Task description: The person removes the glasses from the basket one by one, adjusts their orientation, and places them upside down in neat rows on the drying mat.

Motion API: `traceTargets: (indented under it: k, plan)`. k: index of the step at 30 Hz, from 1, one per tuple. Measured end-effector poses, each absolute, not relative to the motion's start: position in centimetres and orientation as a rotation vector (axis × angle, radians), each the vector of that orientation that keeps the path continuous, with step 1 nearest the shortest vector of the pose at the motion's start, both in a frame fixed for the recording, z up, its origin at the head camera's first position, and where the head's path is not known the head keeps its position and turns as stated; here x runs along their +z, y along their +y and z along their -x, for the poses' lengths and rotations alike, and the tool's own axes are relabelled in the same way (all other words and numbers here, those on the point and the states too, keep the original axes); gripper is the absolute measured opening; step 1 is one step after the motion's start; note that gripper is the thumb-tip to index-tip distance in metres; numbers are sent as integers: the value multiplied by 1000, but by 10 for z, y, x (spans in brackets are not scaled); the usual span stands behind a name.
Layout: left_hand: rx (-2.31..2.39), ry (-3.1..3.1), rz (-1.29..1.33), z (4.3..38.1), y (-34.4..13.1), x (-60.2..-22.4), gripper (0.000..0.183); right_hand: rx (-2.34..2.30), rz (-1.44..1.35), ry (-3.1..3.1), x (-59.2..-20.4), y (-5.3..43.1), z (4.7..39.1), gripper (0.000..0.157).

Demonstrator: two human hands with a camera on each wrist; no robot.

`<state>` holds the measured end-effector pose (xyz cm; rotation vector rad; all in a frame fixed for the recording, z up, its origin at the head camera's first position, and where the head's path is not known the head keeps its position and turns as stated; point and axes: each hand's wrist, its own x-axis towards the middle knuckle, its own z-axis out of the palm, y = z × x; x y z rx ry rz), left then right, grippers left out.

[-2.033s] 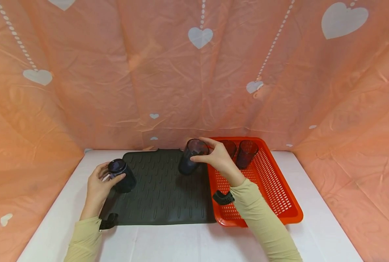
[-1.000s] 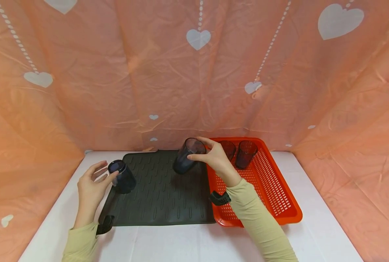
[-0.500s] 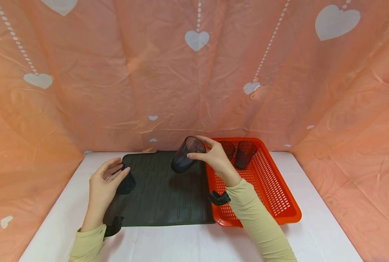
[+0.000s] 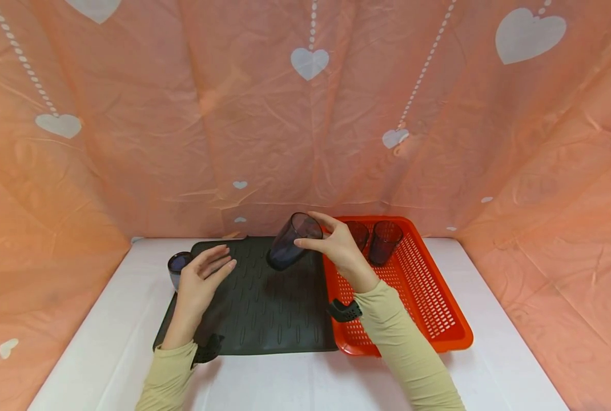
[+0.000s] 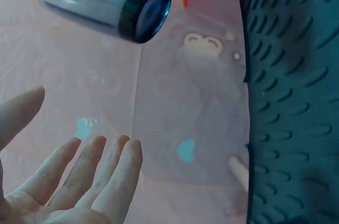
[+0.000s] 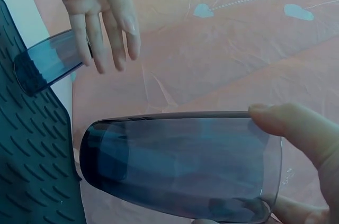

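Note:
My right hand [image 4: 340, 248] pinches a smoky blue drinking glass [image 4: 287, 245] near its rim, thumb on one side and fingers on the other. That glass is tilted above the mat, its thick dark base pointing down and left. In the left wrist view, the same glass [image 5: 100, 1] hangs apart from my left hand [image 5: 79, 181]. With fingers extended and nothing held, the left hand [image 4: 200, 285] hovers over the mat's left part. Behind it a second glass [image 4: 179, 264] stands on the dark ridged mat [image 4: 264, 325], partly hidden; the right wrist view shows this glass [image 6: 50, 62] upright.
An orange-red perforated basket [image 4: 439, 308] sits on the right, overlapping or beside the mat's edge. Two dark glasses stand in its back part, the right one [image 4: 385, 242] more visible. A pink curtain [image 4: 264, 125] with white hearts rises behind the white table [image 4: 264, 382].
My left hand let go of the standing glass, drew back left, then moved right in front of it. My right hand shifted slightly left and tilted its glass further.

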<state>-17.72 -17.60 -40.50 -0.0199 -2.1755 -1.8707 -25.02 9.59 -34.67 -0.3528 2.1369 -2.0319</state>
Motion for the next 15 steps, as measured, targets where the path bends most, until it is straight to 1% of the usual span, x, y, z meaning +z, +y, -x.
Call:
traceTargets:
  k: [6,15]
  plan:
    - [-1923,-2176,33,181,-167,-409,48,-2037,369,2125,-347,96,251,69]
    - [-1960,-2195,44,186,-160,-417,47,-2086,378,2071,-349,93,251,66]
